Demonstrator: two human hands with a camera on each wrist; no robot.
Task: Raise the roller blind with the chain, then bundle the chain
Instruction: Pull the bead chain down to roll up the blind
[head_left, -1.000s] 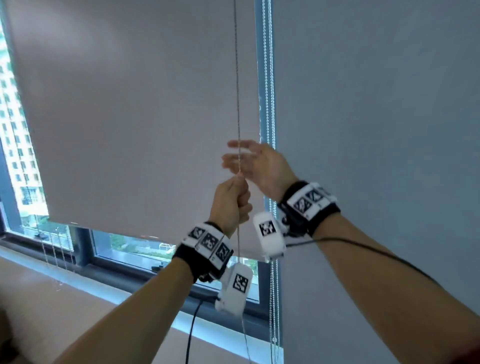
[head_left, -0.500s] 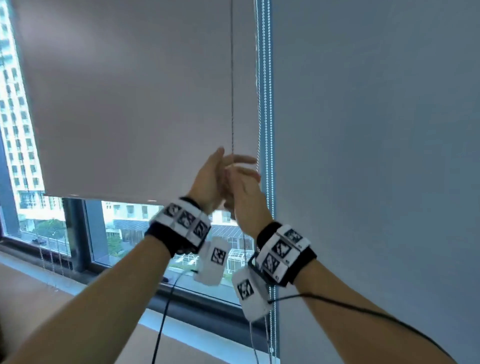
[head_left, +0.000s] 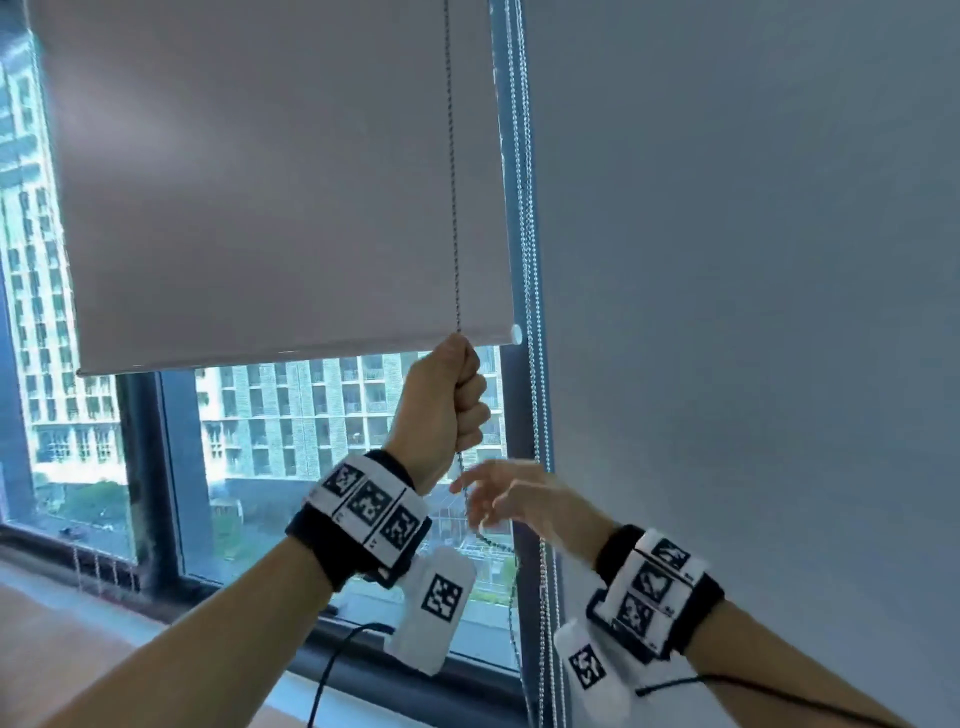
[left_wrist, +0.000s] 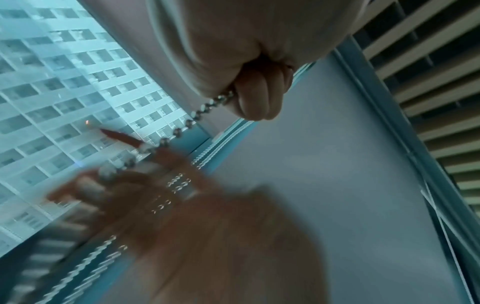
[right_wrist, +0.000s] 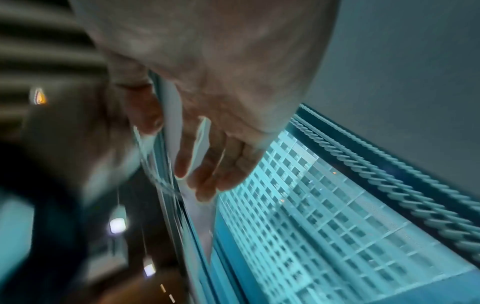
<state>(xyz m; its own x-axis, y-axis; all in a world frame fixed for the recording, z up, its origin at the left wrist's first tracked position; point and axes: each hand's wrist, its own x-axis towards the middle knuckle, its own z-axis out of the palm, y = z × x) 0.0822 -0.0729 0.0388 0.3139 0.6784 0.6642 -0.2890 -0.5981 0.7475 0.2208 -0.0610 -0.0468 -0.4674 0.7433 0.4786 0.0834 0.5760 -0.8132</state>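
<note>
Your left hand (head_left: 441, 410) is clenched in a fist around the beaded metal chain (head_left: 453, 208), right under the bottom-right corner of the roller blind (head_left: 280, 182). Your right hand (head_left: 511, 499) sits just below with fingers loose and spread, gripping nothing, though it's blurry. The matte grey fabric covers only the upper part of the window (head_left: 311, 426), so I'd say you're mid-raise; more pulling and the bundling are left.
</note>
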